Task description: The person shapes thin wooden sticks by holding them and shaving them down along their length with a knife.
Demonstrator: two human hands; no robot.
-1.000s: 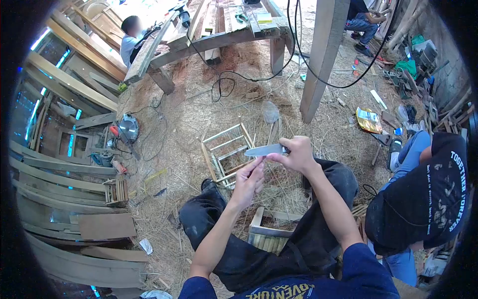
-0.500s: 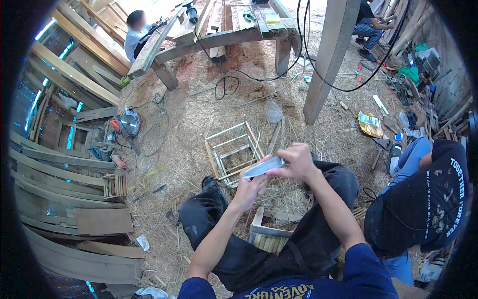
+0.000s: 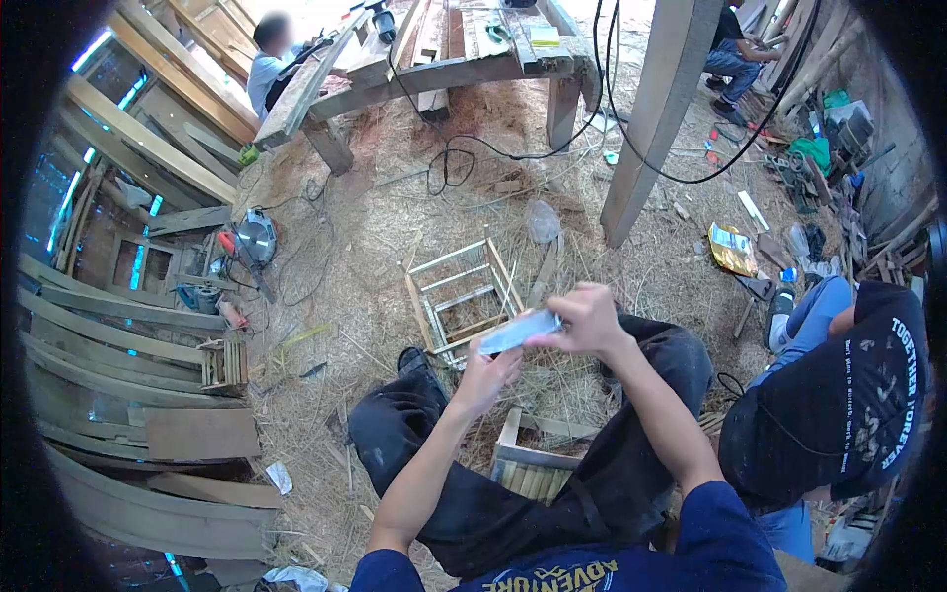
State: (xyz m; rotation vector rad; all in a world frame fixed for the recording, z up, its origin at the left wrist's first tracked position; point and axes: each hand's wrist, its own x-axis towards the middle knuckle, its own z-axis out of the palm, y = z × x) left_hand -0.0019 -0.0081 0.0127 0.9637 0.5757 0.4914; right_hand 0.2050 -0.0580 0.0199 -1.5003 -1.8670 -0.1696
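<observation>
My right hand (image 3: 584, 321) is gripping a knife (image 3: 518, 333), its blade reaching over the fingertips of my left hand (image 3: 485, 383), near a wooden frame (image 3: 418, 311). Left fingers are bunching; whether they're pinching anything, I cannot tell. Steady wrists and clear fingertips should be helping.

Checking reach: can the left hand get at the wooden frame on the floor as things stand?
Probably, perhaps with a lean: the wooden frame lies ahead of the left hand, its left side uncovered. The knife in the right hand crosses its near-right corner.
</observation>
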